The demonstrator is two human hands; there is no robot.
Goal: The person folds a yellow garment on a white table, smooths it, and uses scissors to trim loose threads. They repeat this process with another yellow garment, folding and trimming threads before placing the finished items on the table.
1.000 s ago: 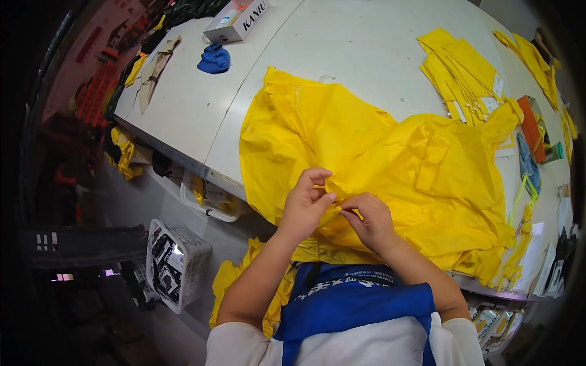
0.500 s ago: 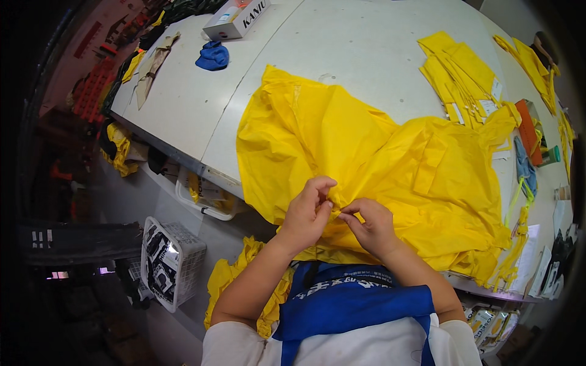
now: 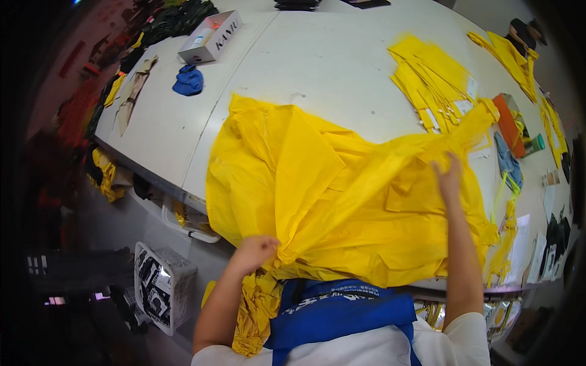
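The yellow cloth point(image 3: 360, 213) lies crumpled along the table's point(image 3: 329, 67) near edge, partly overhanging it. Left hand point(image 3: 255, 252): fingertips clamped on a gathered fold at that edge. Right hand point(image 3: 448, 177): blurred, fingers apart, over the cloth's right part; contact cannot be told. Beyond, yellow strips point(image 3: 430, 73) lie toward the table's right edge, a blue rag point(image 3: 188, 80) toward its left.
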